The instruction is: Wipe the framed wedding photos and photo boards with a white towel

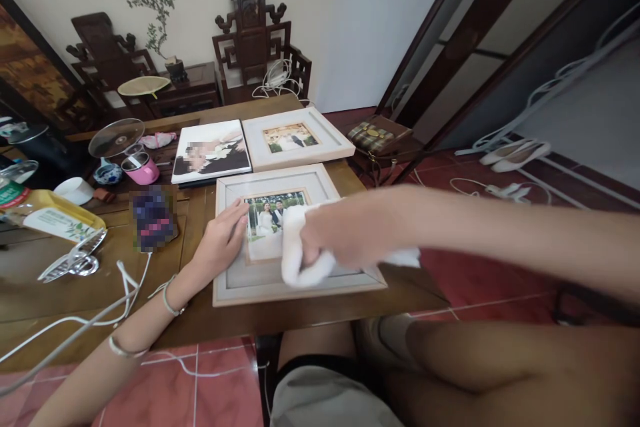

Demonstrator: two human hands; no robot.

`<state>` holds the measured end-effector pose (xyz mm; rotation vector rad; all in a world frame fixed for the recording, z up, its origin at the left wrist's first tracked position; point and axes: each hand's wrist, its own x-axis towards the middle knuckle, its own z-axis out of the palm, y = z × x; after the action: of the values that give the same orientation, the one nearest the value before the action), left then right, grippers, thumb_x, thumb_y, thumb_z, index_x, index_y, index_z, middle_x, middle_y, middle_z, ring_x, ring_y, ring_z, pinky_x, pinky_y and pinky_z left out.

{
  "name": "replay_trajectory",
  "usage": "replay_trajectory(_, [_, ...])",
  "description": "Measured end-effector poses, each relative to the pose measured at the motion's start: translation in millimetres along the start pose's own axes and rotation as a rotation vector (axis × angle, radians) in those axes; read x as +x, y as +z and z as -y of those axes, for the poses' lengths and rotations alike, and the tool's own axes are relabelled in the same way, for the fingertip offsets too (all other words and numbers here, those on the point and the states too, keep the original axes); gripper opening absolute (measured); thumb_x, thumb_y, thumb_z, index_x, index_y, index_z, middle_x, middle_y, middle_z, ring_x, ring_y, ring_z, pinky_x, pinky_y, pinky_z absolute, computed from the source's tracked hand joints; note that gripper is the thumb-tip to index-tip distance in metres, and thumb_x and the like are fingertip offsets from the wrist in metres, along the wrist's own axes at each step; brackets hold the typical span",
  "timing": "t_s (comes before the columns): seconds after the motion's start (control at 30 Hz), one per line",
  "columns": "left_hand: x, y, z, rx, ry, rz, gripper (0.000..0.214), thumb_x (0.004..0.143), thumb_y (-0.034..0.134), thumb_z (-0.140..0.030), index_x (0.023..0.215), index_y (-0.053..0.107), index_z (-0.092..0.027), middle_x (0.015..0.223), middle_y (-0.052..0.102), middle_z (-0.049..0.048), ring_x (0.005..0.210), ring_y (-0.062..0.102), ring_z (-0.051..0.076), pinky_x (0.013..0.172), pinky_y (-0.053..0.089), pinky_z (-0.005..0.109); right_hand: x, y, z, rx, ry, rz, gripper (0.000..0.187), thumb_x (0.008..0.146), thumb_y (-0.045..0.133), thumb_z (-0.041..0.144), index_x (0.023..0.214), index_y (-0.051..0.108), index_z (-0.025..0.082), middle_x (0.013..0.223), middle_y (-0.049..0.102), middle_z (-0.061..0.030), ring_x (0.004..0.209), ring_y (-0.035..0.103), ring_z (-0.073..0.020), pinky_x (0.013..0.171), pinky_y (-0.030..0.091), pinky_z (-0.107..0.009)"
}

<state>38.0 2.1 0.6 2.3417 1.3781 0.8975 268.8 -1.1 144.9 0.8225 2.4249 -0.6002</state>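
Wiping seems unfinished: the right hand (357,227) clutches a bunched white cloth (293,250) at four o'clock on the rectangular pale wooden frame (250,285), the left hand (223,237), fingers extended, at nine.

The cloth (295,270) in your right hand (345,230) looks soft, matt and fluffy. Your frame (260,277) beneath it has a pale, matt, wood-like border. Your table (191,215) is smooth brown wood with a low sheen. You also have a clear plastic bottle (63,213), a glossy transparent plastic hair clip (83,262) and shiny floor tiles (150,393).
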Motion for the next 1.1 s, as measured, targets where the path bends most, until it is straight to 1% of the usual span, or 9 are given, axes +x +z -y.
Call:
replay_trajectory(0.13, [0.8, -5.0, -3.4, -0.029, 0.012, -0.011, 0.035, 0.097, 0.043, -0.030, 0.113, 0.070, -0.014, 0.127, 0.067, 0.0143, 0.131, 0.053, 0.028, 0.111, 0.044, 0.047, 0.1, -35.3, -27.7, -0.135, 0.026, -0.486, 0.061, 0.075, 0.042, -0.005, 0.127, 0.065, 0.019, 0.093, 0.071, -0.0059, 0.078, 0.063, -0.0184, 0.070, 0.045, -0.030])
replay_trajectory(0.2, [1.4, -6.5, -5.1, -0.022, 0.026, -0.015, 0.033, 0.096, 0.047, -0.030, 0.113, 0.070, -0.014, 0.128, 0.066, 0.0146, 0.130, 0.054, 0.029, 0.110, 0.045, 0.047, 7.9, -39.9, -33.1, -0.261, 0.036, -0.722, 0.065, 0.078, 0.040, -0.005, 0.136, 0.057, 0.019, 0.115, 0.067, -0.0092, 0.102, 0.061, -0.0240, 0.080, 0.046, -0.034])
replay_trajectory(0.27, [2.4, -8.4, -8.3, -0.012, 0.027, -0.023, 0.033, 0.095, 0.048, -0.029, 0.115, 0.069, -0.015, 0.130, 0.065, 0.0143, 0.129, 0.055, 0.029, 0.109, 0.045, 0.048, 19.5, -38.5, -34.2, -0.381, -0.050, -0.803, 0.065, 0.083, 0.036, -0.005, 0.139, 0.053, 0.022, 0.139, 0.054, -0.0106, 0.124, 0.051, -0.0283, 0.085, 0.046, -0.038])
replay_trajectory(0.4, [4.4, -12.0, -14.7, 0.019, 0.017, -0.059, 0.031, 0.094, 0.049, -0.028, 0.116, 0.068, -0.017, 0.125, 0.068, 0.0125, 0.122, 0.061, 0.029, 0.107, 0.047, 0.047, 52.0, -25.2, -33.4, -0.502, -0.304, -0.672, 0.063, 0.088, 0.034, -0.004, 0.142, 0.048, 0.026, 0.160, 0.026, -0.0086, 0.141, 0.033, -0.0274, 0.087, 0.048, -0.038])
replay_trajectory(0.53, [3.6, -11.2, -11.5, 0.063, 0.058, -0.122, 0.031, 0.091, 0.052, -0.026, 0.117, 0.065, -0.017, 0.126, 0.068, 0.0137, 0.122, 0.061, 0.028, 0.107, 0.046, 0.044, 79.5, -8.3, -35.0, -0.414, -0.307, -0.570, 0.063, 0.089, 0.035, -0.003, 0.145, 0.044, 0.024, 0.155, 0.036, -0.0131, 0.133, 0.044, -0.0255, 0.094, 0.045, -0.038])
replay_trajectory(0.7, [1.3, -13.4, -7.2, 0.056, 0.045, -0.079, 0.029, 0.090, 0.052, -0.023, 0.113, 0.067, -0.017, 0.119, 0.071, 0.0131, 0.113, 0.066, 0.029, 0.100, 0.052, 0.043, 81.9, -6.6, -36.4, -0.373, -0.308, -0.568, 0.064, 0.089, 0.034, -0.004, 0.145, 0.045, 0.023, 0.144, 0.048, -0.0154, 0.129, 0.047, -0.0248, 0.099, 0.040, -0.038])
replay_trajectory(0.83, [-1.1, -22.2, -9.0, 0.029, 0.011, -0.026, 0.029, 0.092, 0.047, -0.019, 0.109, 0.070, -0.020, 0.115, 0.073, 0.0103, 0.111, 0.067, 0.026, 0.097, 0.054, 0.041, 68.5, -8.0, -40.8, -0.357, -0.185, -0.498, 0.064, 0.089, 0.039, -0.001, 0.145, 0.046, 0.030, 0.131, 0.058, -0.0153, 0.099, 0.063, -0.0215, 0.081, 0.045, -0.033])
replay_trajectory(1.03, [-4.8, -23.2, -1.2, 0.018, 0.024, -0.053, 0.036, 0.094, 0.042, -0.017, 0.119, 0.067, -0.012, 0.132, 0.064, 0.0144, 0.127, 0.057, 0.026, 0.111, 0.044, 0.047, 29.5, -1.9, -65.0, -0.403, 0.036, -0.377, 0.070, 0.082, 0.043, -0.005, 0.142, 0.051, 0.030, 0.103, 0.069, -0.0109, 0.081, 0.063, -0.0192, 0.067, 0.040, -0.029])
replay_trajectory(1.1, [-3.0, -17.4, 0.0, 0.022, 0.024, -0.052, 0.037, 0.094, 0.041, -0.017, 0.120, 0.067, -0.011, 0.133, 0.063, 0.0146, 0.127, 0.057, 0.025, 0.112, 0.044, 0.046, 11.9, -4.1, -79.1, -0.438, 0.146, -0.423, 0.070, 0.081, 0.046, -0.002, 0.144, 0.048, 0.028, 0.097, 0.069, -0.0101, 0.076, 0.062, -0.0199, 0.064, 0.040, -0.029])
